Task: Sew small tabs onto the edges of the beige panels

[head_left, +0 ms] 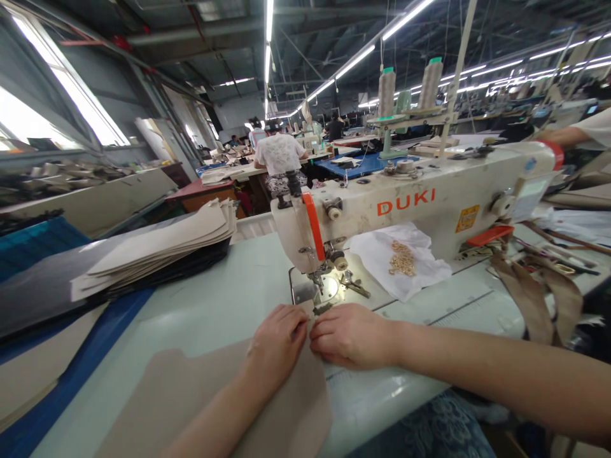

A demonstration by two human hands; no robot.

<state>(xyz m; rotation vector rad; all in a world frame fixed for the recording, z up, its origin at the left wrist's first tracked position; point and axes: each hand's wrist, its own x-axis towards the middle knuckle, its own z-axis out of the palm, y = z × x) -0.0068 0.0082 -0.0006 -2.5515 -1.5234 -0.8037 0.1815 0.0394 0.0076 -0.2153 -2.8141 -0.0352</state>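
A large beige fabric piece (300, 407) lies on the pale green sewing table, its narrow upper end close to the needle area (322, 289) of a white sewing machine (415, 197). My left hand (279, 337) is closed on the fabric near that end, fingers curled. Just to its right, my right hand (351, 335) has its fingers pressed together at the fabric's edge; what they hold, if anything, is hidden. Both hands are just in front of the metal needle plate.
Stacked beige panels (162, 251) lie at the left. A white cloth (429, 267) with small gold-coloured pieces (402, 259) is right of the needle. Brown straps (537, 292) hang farther right. Thread cones (386, 92) stand behind the machine. A person (280, 156) sits beyond it.
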